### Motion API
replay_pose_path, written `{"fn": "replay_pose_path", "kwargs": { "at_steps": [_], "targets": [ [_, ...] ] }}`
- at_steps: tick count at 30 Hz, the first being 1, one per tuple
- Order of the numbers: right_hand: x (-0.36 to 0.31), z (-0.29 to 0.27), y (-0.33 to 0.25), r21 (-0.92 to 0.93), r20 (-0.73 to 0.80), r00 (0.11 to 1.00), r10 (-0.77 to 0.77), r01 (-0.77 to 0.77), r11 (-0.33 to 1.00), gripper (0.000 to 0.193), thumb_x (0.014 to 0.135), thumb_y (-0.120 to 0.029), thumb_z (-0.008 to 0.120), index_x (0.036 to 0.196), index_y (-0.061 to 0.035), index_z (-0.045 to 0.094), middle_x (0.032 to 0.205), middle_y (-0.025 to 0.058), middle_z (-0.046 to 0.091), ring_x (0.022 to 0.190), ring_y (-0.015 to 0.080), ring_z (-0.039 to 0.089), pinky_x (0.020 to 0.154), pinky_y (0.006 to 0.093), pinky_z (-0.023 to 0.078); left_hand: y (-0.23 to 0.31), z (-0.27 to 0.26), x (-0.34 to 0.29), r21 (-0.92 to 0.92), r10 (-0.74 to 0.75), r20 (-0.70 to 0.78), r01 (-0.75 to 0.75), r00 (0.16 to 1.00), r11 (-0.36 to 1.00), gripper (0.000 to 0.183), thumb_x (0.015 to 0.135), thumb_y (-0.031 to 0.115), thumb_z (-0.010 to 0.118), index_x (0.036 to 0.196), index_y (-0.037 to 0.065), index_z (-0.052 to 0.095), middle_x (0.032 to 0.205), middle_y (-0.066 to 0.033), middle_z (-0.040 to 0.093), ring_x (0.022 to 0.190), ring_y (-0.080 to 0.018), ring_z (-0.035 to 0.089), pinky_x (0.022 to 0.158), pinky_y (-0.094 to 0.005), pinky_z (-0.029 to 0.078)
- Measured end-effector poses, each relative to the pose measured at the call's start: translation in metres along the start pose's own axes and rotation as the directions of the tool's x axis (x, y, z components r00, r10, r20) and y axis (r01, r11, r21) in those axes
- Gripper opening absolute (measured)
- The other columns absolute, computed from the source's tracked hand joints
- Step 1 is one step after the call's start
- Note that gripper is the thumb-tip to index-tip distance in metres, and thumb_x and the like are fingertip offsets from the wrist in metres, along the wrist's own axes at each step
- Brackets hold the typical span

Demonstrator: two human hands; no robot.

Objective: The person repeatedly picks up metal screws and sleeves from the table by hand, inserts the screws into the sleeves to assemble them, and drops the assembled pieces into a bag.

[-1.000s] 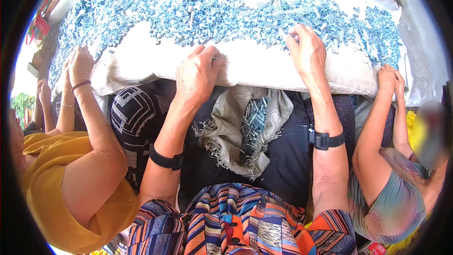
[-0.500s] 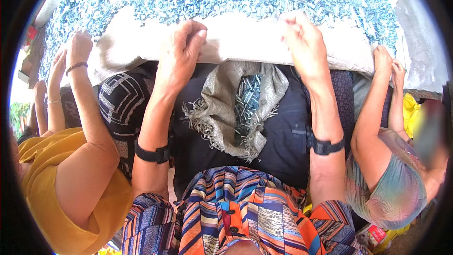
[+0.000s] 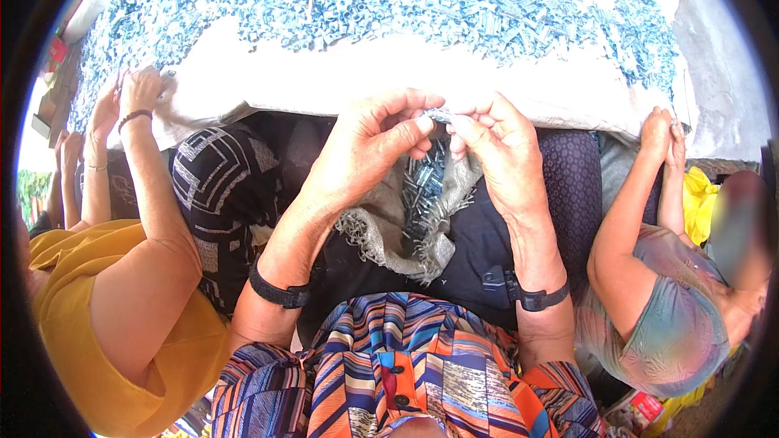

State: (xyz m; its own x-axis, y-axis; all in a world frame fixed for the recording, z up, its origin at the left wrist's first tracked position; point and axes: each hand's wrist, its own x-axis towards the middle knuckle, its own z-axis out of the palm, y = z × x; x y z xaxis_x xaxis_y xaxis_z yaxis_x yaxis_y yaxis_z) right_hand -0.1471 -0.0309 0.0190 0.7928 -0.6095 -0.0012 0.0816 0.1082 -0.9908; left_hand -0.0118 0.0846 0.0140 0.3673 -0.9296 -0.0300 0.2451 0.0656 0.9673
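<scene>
My left hand [image 3: 377,142] and my right hand [image 3: 505,154] meet above my lap, fingertips almost touching. Between them is a small pale, bluish-clear tube-like piece [image 3: 439,115], pinched from both sides by thumbs and fingers. Right below hangs a grey woven sack [image 3: 381,247], its frayed mouth spread open on my lap. Inside the sack lie many similar clear-blue pieces [image 3: 422,186], partly covered by my hands. Beyond my hands, a broad heap of small blue rings and tubes [image 3: 341,4] covers the far part of a white cloth-covered table [image 3: 276,73].
On the left, a person in a mustard top [image 3: 89,292] works at the table edge with both hands. Another person in a grey-green patterned top [image 3: 673,316] does likewise on the right. A yellow bag [image 3: 698,195] is at the far right.
Both hands have drawn back from the edge of the heap and come together over the sack. A small tube-like piece now shows between their fingertips.
</scene>
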Motion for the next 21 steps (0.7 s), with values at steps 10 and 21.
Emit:
{"fn": "replay_pose_path", "kwargs": {
  "at_steps": [10, 21],
  "targets": [
    [-0.004, -0.005, 0.002, -0.003, 0.0, 0.999, 0.046, -0.046, 0.999, 0.007, 0.09, -0.01, 0.056, 0.095, -0.0041, 0.057, 0.08, 0.0001, 0.056, 0.067, 0.0054, 0.052, 0.06, 0.0194, 0.043, -0.007, -0.002, 0.001, 0.067, 0.137, -0.052, -0.134, 0.989, 0.989, 0.015, 0.088, 0.009, 0.059, 0.101, 0.003, 0.062, 0.079, 0.0007, 0.06, 0.066, -0.006, 0.053, 0.061, -0.0206, 0.046],
    [-0.006, 0.001, 0.007, 0.121, 0.007, 1.0, 0.014, -0.014, 0.993, 0.004, 0.09, -0.007, 0.056, 0.09, -0.003, 0.056, 0.074, 0.0009, 0.057, 0.063, 0.007, 0.054, 0.058, 0.0208, 0.046, -0.008, -0.003, -0.003, -0.313, -0.051, -0.031, 0.038, 0.998, 0.949, 0.015, 0.089, 0.009, 0.058, 0.1, 0.0, 0.06, 0.079, -0.0062, 0.063, 0.065, -0.0102, 0.059, 0.061, -0.0222, 0.05]
  ]
}}
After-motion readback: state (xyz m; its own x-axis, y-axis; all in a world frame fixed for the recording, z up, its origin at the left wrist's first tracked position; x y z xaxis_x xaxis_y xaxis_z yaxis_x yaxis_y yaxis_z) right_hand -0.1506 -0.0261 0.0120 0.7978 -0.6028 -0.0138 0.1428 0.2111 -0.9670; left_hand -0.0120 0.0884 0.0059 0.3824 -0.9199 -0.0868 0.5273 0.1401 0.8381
